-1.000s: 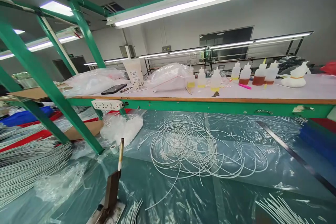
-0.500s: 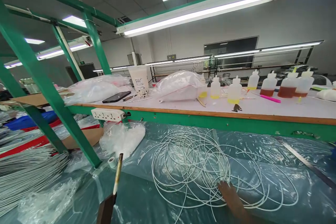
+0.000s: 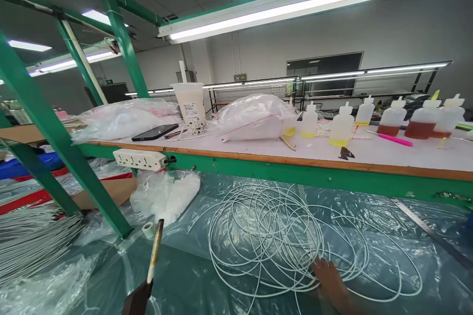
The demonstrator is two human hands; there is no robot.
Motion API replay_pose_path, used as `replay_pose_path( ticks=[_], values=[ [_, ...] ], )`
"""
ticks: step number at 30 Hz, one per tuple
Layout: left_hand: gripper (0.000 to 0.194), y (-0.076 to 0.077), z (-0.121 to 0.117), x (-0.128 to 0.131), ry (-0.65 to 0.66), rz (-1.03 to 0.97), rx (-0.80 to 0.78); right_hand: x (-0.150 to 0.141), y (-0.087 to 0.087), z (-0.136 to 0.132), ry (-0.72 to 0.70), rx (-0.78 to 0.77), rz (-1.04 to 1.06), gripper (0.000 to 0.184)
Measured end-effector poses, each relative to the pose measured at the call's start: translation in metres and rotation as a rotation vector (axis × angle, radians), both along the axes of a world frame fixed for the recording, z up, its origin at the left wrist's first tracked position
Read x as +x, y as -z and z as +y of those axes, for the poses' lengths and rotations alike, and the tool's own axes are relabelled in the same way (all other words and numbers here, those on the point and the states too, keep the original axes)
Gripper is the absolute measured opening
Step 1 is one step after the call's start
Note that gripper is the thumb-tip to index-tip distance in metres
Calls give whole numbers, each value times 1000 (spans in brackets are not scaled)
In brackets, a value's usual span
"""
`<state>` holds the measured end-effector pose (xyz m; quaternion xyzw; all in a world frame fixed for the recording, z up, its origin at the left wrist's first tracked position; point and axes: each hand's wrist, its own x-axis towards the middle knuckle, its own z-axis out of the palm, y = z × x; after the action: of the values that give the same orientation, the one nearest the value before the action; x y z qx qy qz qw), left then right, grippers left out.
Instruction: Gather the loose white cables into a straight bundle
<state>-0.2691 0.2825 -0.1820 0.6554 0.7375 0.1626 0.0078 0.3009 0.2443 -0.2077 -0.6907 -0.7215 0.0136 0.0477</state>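
Observation:
A loose coil of thin white tubing [image 3: 273,236] lies on the bench's clear plastic sheet. My right hand [image 3: 330,283] reaches in from the bottom edge and its fingertips rest on the coil's near right loops. Whether the fingers grip a strand is not clear. My left hand is out of view. To the left, a lever handle with a pale grip [image 3: 153,253] stands up tilted from a cutting tool at the bottom edge.
A green-edged shelf [image 3: 295,170] crosses above the coil, carrying squeeze bottles [image 3: 342,128], a phone [image 3: 155,132], a drink cup [image 3: 191,106] and plastic bags. A power strip [image 3: 138,158] hangs on its front. Straight white tubes [image 3: 33,241], a slanted green post [image 3: 66,157] and a steel ruler [image 3: 432,234] flank the coil.
My right hand came into view from below and moved forward onto the coil's near edge. The view has shifted slightly to the right and down.

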Motion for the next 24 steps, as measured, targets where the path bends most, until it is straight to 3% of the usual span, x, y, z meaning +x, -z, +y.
replay_pose_path(
  ticks=[5,10,13,18,22,24],
  values=[
    [75,-10,13,0,-7,45,35,-3,5,3,-94,-41,-49,58],
    [81,-5,-6,3,-8,36,43,1,14,-7,-2,-49,-25,56],
    [73,2,-16,4,-2,8,25,-2,9,-16,-61,-113,37,59],
    [54,4,-12,2,-28,-17,-10,-49,-5,-7,-150,-177,128,68],
    [46,0,-1,-1,-68,-24,-48,-98,3,18,-43,-194,118,87],
    [41,-3,4,-3,-82,-26,-70,-112,11,30,37,-136,117,83]
  ],
)
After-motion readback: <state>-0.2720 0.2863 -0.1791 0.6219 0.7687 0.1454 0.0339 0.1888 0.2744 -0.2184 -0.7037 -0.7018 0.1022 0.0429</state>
